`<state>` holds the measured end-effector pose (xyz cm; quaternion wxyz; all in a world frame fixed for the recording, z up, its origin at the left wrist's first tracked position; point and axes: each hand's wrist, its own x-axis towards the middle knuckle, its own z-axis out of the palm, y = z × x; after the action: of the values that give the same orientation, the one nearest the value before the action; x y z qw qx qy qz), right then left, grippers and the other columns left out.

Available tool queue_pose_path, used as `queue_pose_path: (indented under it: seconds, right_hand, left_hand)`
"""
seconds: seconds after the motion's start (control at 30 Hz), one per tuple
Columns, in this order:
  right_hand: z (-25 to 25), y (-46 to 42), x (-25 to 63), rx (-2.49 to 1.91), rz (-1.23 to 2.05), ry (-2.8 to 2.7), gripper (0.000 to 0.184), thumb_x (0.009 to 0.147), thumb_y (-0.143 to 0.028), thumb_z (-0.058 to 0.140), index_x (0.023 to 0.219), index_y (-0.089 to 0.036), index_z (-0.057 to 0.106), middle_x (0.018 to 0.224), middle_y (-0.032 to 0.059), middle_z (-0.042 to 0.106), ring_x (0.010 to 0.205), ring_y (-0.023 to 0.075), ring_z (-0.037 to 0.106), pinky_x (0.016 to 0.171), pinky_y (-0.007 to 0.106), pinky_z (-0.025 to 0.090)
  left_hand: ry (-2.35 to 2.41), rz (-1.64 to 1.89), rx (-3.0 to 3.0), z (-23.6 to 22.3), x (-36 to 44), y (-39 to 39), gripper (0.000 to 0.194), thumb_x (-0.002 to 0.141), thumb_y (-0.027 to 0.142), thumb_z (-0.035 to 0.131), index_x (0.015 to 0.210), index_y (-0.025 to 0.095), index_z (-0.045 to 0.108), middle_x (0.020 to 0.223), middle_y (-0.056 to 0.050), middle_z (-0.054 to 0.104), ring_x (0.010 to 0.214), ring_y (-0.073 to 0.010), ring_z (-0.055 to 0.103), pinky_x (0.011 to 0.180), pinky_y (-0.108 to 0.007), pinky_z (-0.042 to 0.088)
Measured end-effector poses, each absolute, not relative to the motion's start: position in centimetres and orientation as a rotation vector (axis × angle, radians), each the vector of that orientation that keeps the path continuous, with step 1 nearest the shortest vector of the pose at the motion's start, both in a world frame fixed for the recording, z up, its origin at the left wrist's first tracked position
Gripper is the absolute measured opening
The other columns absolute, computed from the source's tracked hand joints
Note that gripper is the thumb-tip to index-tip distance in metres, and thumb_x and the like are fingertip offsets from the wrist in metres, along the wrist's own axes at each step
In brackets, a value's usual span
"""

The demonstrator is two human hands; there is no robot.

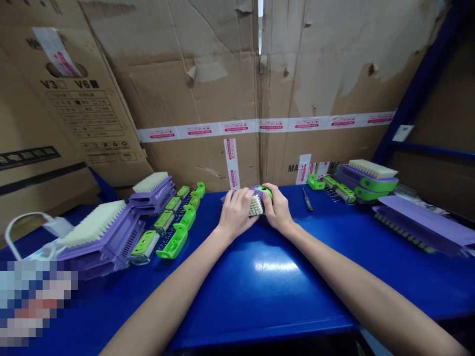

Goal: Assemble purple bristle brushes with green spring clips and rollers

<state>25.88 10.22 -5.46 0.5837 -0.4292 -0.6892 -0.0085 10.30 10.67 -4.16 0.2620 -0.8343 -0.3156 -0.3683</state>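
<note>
Both my hands hold a purple brush with pale bristles and a green end piece, near the back of the blue table. My left hand wraps its fingers over the brush's left part. On the right, my right hand grips the green end with its thumb on the near side. The fingers partly hide the brush, and its underside does not show. A small dark screwdriver-like tool lies to the right of my right hand.
Stacked purple brushes stand at left, beside green end caps and green-topped metal-sided parts. More green-and-purple brushes and a purple piece lie at right. A cardboard wall bounds the back of the blue table.
</note>
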Motion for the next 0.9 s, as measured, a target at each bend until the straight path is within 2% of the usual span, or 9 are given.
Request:
queue_pose_path:
  seconds: [0.1,0.5,0.73,0.9]
  right_hand:
    - [-5.62,10.15,25.89,-0.981,-0.077,-1.611,0.033,0.094,-0.037,0.03,0.113,-0.019,0.049,0.107,0.012,0.061,0.098,0.0219,0.058,0.087,0.039,0.046]
    - [-5.64,9.93,25.8,-0.978,-0.119,-1.654,0.031,0.095,-0.033,0.03,0.115,-0.019,0.049,0.104,0.0106,0.06,0.096,0.0208,0.058,0.085,0.037,0.047]
    - [-5.27,9.59,25.76,-0.988,-0.15,-1.717,0.033,0.095,-0.033,0.028,0.116,-0.019,0.049,0.103,0.0113,0.059,0.095,0.0219,0.058,0.084,0.037,0.048]
    - [-5.28,9.45,25.51,-1.074,-0.122,-1.745,0.036,0.095,-0.035,0.026,0.119,-0.02,0.048,0.111,0.0118,0.06,0.101,0.0231,0.058,0.088,0.038,0.048]
  left_hand:
    - [-0.882,-1.005,-2.293,-4.13,10.29,10.61,0.056,0.076,0.033,0.059,0.126,0.014,0.042,0.116,-0.015,0.057,0.106,-0.028,0.053,0.091,-0.042,0.037]
    - [-0.896,-1.086,-2.253,-4.43,10.35,10.8,0.046,0.074,0.036,0.059,0.113,0.013,0.05,0.108,-0.013,0.06,0.099,-0.0265,0.055,0.085,-0.038,0.038]
    - [-0.906,-1.036,-2.298,-4.12,10.16,10.8,0.056,0.071,0.034,0.06,0.121,0.014,0.046,0.111,-0.013,0.059,0.1,-0.0274,0.054,0.085,-0.04,0.038]
    - [-0.878,-1.092,-2.293,-4.63,10.02,11.11,0.052,0.068,0.036,0.061,0.115,0.014,0.051,0.107,-0.014,0.06,0.099,-0.0287,0.055,0.085,-0.041,0.039]
